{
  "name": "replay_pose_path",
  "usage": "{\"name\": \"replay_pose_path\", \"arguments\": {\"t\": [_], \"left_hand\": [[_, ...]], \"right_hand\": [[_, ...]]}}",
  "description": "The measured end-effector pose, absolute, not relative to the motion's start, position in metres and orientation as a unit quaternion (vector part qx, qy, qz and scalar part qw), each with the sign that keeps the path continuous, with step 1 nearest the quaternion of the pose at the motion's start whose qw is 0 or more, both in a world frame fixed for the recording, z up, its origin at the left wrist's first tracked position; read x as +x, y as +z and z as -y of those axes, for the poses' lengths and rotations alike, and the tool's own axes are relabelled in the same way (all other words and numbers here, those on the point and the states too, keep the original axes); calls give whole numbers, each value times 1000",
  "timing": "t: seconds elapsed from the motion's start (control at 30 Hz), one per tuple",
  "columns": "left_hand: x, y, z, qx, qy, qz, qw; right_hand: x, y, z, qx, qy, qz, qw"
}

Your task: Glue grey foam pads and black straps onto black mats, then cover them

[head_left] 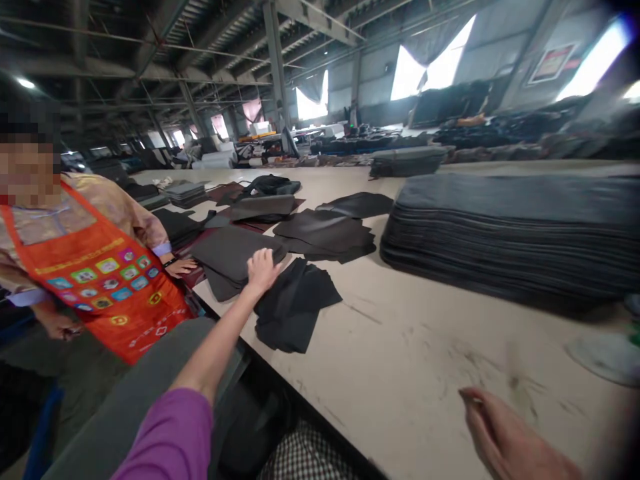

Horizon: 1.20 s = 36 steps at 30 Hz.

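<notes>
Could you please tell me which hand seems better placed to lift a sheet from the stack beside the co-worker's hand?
Probably the left hand: its fingers are at the stack, while the right hand is well away, over the table.

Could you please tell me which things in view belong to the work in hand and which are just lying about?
Seemingly in the work:
dark flat stack, with the left hand on it
loose black pieces beside it
table beneath them

Seemingly just lying about:
thick stack at picture right
dark brown pieces farther back
grey bundle near the table's far edge
</notes>
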<state>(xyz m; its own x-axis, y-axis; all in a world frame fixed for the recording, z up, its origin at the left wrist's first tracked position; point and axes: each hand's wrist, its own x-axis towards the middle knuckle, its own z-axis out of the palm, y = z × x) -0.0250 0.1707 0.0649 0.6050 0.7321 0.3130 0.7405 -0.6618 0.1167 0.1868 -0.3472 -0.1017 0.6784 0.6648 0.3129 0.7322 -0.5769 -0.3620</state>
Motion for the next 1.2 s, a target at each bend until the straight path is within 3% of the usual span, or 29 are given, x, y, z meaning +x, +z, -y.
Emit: {"name": "replay_pose_path", "arguments": {"t": [0.1, 0.47, 1.2], "left_hand": [[-36, 69, -217, -877, -110, 468, 15], [-45, 68, -275, -869, 13, 495, 20], [-29, 64, -284, -836, -82, 543, -21]], "right_hand": [[181, -94, 345, -900, -27, 376, 221], [163, -77, 334, -906, -72, 367, 200], [162, -75, 333, -902, -73, 368, 212]]}}
